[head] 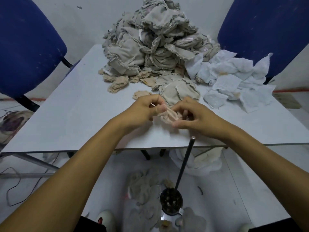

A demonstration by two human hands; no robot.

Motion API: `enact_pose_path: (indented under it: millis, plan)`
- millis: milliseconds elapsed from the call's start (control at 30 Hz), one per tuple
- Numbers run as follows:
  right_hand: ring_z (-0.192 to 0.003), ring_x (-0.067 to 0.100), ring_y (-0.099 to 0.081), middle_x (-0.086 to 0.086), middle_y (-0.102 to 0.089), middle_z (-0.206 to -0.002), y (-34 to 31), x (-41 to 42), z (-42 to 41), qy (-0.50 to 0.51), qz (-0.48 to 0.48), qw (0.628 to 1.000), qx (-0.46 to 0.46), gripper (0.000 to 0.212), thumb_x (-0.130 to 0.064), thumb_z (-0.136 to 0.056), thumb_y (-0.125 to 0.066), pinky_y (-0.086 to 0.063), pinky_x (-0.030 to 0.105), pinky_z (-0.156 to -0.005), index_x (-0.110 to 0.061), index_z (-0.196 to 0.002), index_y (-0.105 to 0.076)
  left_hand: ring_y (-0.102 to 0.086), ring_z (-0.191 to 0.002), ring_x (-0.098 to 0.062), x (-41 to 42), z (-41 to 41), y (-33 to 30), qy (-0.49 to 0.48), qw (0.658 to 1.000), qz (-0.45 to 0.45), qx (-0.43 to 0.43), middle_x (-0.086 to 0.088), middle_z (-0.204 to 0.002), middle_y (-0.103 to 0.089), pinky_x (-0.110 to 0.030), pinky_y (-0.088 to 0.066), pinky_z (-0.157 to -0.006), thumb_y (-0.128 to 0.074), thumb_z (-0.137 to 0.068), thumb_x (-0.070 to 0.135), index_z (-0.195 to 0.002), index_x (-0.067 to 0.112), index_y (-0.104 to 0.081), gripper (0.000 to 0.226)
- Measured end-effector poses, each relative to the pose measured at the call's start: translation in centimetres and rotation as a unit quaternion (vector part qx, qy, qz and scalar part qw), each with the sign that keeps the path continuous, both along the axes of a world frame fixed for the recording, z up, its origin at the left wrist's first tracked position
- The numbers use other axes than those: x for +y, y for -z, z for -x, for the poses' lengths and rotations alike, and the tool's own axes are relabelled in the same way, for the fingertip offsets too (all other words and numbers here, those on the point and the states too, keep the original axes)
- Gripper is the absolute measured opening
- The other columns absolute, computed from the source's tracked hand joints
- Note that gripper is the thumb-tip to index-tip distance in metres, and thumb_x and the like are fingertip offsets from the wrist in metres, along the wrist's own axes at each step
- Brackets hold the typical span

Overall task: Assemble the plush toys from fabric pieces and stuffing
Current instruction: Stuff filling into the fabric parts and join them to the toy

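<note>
A small beige plush fabric piece [167,115] lies between both hands just above the grey table [75,118]. My left hand [143,109] pinches its left edge with thumb and curled fingers. My right hand [190,114] curls round its right side, fingers bent over the fabric. A tall heap of grey sewn fabric pieces [150,42] rises at the back of the table. Small beige pieces [117,82] lie along the heap's front. One grey round piece [179,92] lies just beyond my hands.
White thin fabric squares [234,77] spread over the table's right back. Two blue chairs [25,47] [267,25] flank the table. A black rod [185,163] stands up from a dark base [170,201] on the floor, among grey fabric pieces [143,186].
</note>
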State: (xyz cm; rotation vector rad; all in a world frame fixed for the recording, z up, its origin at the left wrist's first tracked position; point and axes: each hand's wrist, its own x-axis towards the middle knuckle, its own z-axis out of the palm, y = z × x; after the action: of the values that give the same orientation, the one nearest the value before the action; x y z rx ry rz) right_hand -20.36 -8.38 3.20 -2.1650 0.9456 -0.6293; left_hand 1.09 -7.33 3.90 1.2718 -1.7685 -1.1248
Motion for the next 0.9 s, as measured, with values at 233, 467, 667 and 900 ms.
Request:
enact_pose_path:
  millis: [233, 467, 667, 900]
  plan:
    - [-0.072, 0.019, -0.064, 0.001, -0.069, -0.085, -1.4, 1.9, 3.1, 0.028, 0.088, 0.994, -0.062, 0.017, -0.035, -0.077, -0.075, -0.054, 0.042, -0.067, -0.031, -0.092, -0.068, -0.052, -0.067, -0.006, 2.2, 1.7, -0.3, 0.077, 0.986, 0.149, -0.019, 0.009, -0.075, -0.057, -0.022, -0.044, -0.063, -0.068, -0.089, 0.023, -0.086, 0.016, -0.059, 0.011]
    - [-0.071, 0.014, -0.056, -0.002, -0.059, -0.081, -1.7, 6.3, 3.7, 0.037, 0.279, 0.952, -0.121, 0.012, -0.017, -0.086, -0.068, -0.045, 0.026, -0.064, -0.007, -0.088, -0.062, -0.038, -0.062, -0.011, 5.4, 4.8, -0.6, 0.041, 0.872, 0.488, -0.021, -0.002, -0.070, -0.046, -0.022, -0.033, -0.058, -0.054, -0.087, 0.012, -0.079, 0.007, -0.052, 0.010]
    - [-0.068, 0.019, -0.051, 0.009, -0.059, -0.076, -1.1, 7.7, 3.5, 0.026, 0.367, 0.927, -0.077, 0.006, -0.001, -0.084, -0.069, -0.043, 0.027, -0.063, 0.002, -0.081, -0.064, -0.040, -0.062, -0.022, 6.2, 4.2, 0.1, 0.073, 0.844, 0.528, -0.060, -0.009, -0.069, -0.047, -0.037, -0.035, -0.055, -0.052, -0.093, 0.011, -0.085, 0.012, -0.046, 0.010]
    - [-0.069, 0.018, -0.052, 0.010, -0.059, -0.077, -1.1, 7.2, 3.5, 0.069, 0.417, 0.903, -0.078, 0.003, 0.002, -0.084, -0.069, -0.042, 0.020, -0.065, 0.002, -0.082, -0.066, -0.043, -0.065, -0.024, 5.6, 4.0, -0.7, 0.053, 0.826, 0.554, -0.088, -0.014, -0.071, -0.053, -0.040, -0.037, -0.056, -0.053, -0.096, 0.011, -0.089, 0.010, -0.047, 0.009]
